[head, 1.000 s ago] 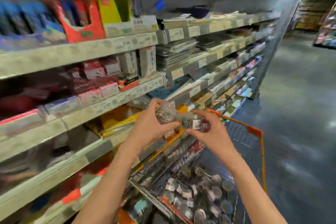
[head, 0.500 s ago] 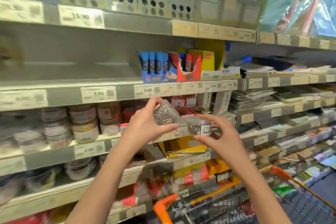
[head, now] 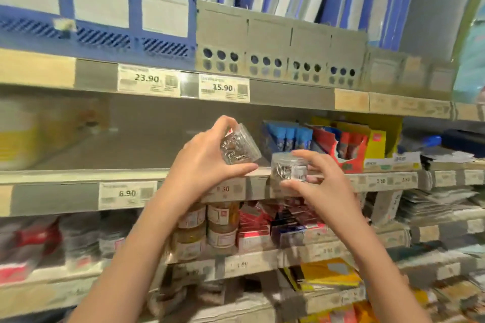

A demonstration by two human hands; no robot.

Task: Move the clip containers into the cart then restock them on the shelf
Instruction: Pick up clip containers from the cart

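1. Up front, the left hand (head: 207, 162) grips a tilted clear round plastic jar of silver clips (head: 240, 148), fingers curled round it.
2. The right hand (head: 319, 186) pinches a second upright clear clip jar (head: 288, 169) at the grey shelf edge (head: 78, 176).

Both forearms are bare to the frame edge, with no sleeves, gloves, rings or watch visible.

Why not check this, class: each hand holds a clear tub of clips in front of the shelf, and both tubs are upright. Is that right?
Not quite. The head view shows the right hand holding its tub upright, but the tub in the left hand is tilted. The rest holds: both are clear tubs of clips held before the shelf.
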